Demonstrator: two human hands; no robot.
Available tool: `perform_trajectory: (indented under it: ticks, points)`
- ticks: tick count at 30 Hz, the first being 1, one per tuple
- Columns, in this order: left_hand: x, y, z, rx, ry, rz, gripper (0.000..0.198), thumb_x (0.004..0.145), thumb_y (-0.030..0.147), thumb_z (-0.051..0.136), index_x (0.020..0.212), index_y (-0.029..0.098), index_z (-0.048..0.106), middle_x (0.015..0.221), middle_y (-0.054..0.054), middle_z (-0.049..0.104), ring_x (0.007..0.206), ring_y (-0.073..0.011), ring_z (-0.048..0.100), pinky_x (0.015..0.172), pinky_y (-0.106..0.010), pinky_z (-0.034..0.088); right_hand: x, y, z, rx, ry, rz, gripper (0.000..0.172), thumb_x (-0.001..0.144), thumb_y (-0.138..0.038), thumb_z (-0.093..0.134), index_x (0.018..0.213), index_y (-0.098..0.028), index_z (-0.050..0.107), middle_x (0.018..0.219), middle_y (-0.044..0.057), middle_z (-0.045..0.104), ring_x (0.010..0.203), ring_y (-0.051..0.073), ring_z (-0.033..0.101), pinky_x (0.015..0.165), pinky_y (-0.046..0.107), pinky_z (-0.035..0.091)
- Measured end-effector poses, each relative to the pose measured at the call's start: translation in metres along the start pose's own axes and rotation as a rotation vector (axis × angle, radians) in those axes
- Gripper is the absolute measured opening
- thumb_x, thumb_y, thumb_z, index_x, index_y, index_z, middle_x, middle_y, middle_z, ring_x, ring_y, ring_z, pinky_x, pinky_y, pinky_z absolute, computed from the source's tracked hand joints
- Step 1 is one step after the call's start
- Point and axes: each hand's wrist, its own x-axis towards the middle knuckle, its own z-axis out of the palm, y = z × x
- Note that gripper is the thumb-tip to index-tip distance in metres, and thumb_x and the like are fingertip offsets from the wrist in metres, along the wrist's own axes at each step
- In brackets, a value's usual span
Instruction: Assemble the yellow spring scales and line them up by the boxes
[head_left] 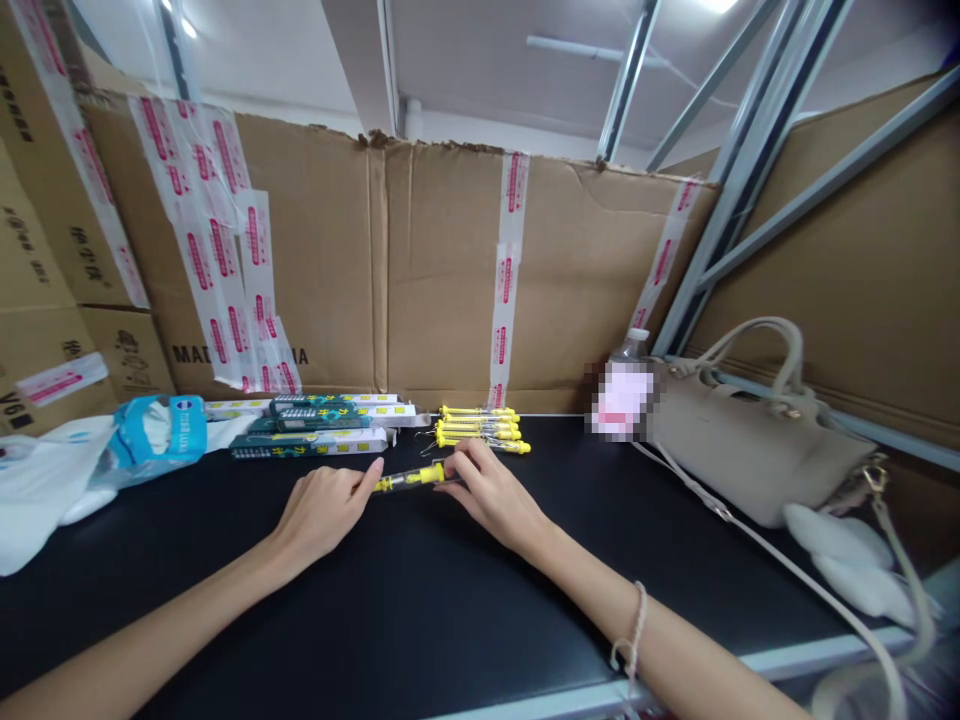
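Note:
A slim yellow and clear tool (409, 479) is held level between my two hands, above the black tabletop (360, 620). My left hand (327, 508) is closed on its left end, with the thumb along it. The fingers of my right hand (491, 492) pinch the right end. Just beyond, several similar yellow tools (480, 430) lie side by side, metal hooks at their left ends. Left of them is a stack of narrow green and white boxes (315, 441).
A blue and white plastic packet (159, 437) and white bags (45, 480) lie at the left. A bottle (624, 390) and a beige handbag (750, 430) with a trailing strap stand at the right. Taped cardboard (442, 280) walls the back; metal shelf posts rise at the right.

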Motion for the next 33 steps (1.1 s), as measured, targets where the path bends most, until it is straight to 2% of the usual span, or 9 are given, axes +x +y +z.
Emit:
perform_trajectory:
  ticks: [3, 6, 8, 11, 14, 18, 22, 27, 33]
  points:
    - [-0.002, 0.002, -0.001, -0.034, 0.028, 0.049, 0.067, 0.102, 0.055, 0.022, 0.067, 0.022, 0.069, 0.07, -0.005, 0.071, 0.077, -0.0265, 0.071, 0.058, -0.028, 0.034, 0.0, 0.002, -0.001, -0.102, 0.025, -0.059, 0.013, 0.098, -0.026, 0.056, 0.091, -0.017, 0.061, 0.098, 0.012, 0.062, 0.09, 0.025, 0.059, 0.081, 0.038, 0.054]
    - [-0.006, 0.005, -0.003, -0.057, 0.051, 0.118, 0.058, 0.101, 0.054, 0.031, 0.068, 0.022, 0.067, 0.069, -0.002, 0.069, 0.07, -0.0211, 0.068, 0.055, -0.027, 0.03, 0.0, 0.001, 0.002, -0.211, 0.06, -0.078, 0.019, 0.1, -0.027, 0.053, 0.09, -0.016, 0.064, 0.113, 0.018, 0.063, 0.103, 0.03, 0.057, 0.089, 0.046, 0.051]
    - [-0.008, 0.007, -0.003, -0.069, 0.073, 0.161, 0.052, 0.1, 0.052, 0.037, 0.07, 0.021, 0.065, 0.069, 0.0, 0.068, 0.064, -0.0169, 0.066, 0.054, -0.026, 0.029, 0.0, -0.002, 0.004, -0.273, 0.06, -0.086, 0.019, 0.1, -0.023, 0.052, 0.089, -0.014, 0.066, 0.116, 0.02, 0.063, 0.106, 0.032, 0.056, 0.09, 0.048, 0.05]
    - [-0.01, 0.008, -0.002, -0.071, 0.117, 0.219, 0.043, 0.099, 0.048, 0.043, 0.076, 0.019, 0.065, 0.074, 0.0, 0.071, 0.066, -0.0153, 0.066, 0.056, -0.024, 0.032, 0.001, -0.007, 0.009, -0.329, 0.007, -0.116, 0.02, 0.099, -0.018, 0.051, 0.086, -0.014, 0.066, 0.096, 0.016, 0.067, 0.093, 0.029, 0.059, 0.084, 0.044, 0.05]
    - [-0.009, 0.005, 0.001, -0.054, 0.149, 0.269, 0.042, 0.099, 0.048, 0.046, 0.077, 0.018, 0.065, 0.076, -0.002, 0.072, 0.069, -0.0161, 0.068, 0.058, -0.024, 0.035, 0.002, -0.009, 0.012, -0.353, -0.043, -0.121, 0.023, 0.099, -0.026, 0.054, 0.081, -0.015, 0.065, 0.08, 0.012, 0.064, 0.081, 0.028, 0.058, 0.077, 0.042, 0.049]
    - [-0.007, 0.002, 0.004, -0.013, 0.187, 0.319, 0.043, 0.099, 0.049, 0.046, 0.076, 0.018, 0.065, 0.074, -0.002, 0.072, 0.068, -0.0169, 0.068, 0.057, -0.023, 0.037, 0.0, -0.008, 0.015, -0.343, -0.075, -0.097, 0.025, 0.101, -0.024, 0.049, 0.08, -0.016, 0.061, 0.077, 0.009, 0.062, 0.074, 0.026, 0.057, 0.07, 0.039, 0.046]
    - [-0.007, 0.002, 0.005, 0.044, 0.231, 0.36, 0.042, 0.098, 0.05, 0.049, 0.079, 0.016, 0.065, 0.075, -0.005, 0.07, 0.072, -0.0216, 0.069, 0.057, -0.025, 0.041, -0.002, -0.013, 0.014, -0.295, -0.082, -0.042, 0.024, 0.103, -0.022, 0.045, 0.083, -0.016, 0.058, 0.077, 0.007, 0.061, 0.069, 0.023, 0.056, 0.066, 0.036, 0.044]
    - [-0.008, 0.007, 0.008, 0.041, 0.265, 0.434, 0.031, 0.099, 0.043, 0.05, 0.107, 0.017, 0.065, 0.087, -0.006, 0.07, 0.082, -0.0232, 0.07, 0.066, -0.029, 0.051, -0.002, -0.02, 0.011, -0.197, -0.078, -0.025, 0.02, 0.102, -0.03, 0.051, 0.085, -0.018, 0.053, 0.083, 0.006, 0.06, 0.074, 0.02, 0.057, 0.067, 0.031, 0.047]
    - [-0.006, 0.024, 0.012, -0.011, 0.248, 0.569, 0.036, 0.102, 0.037, 0.047, 0.129, 0.016, 0.055, 0.112, -0.011, 0.068, 0.101, -0.0237, 0.067, 0.086, -0.035, 0.055, -0.003, -0.017, 0.011, -0.126, -0.09, -0.068, 0.021, 0.102, -0.029, 0.049, 0.083, -0.021, 0.052, 0.081, 0.004, 0.059, 0.073, 0.02, 0.055, 0.067, 0.031, 0.045]
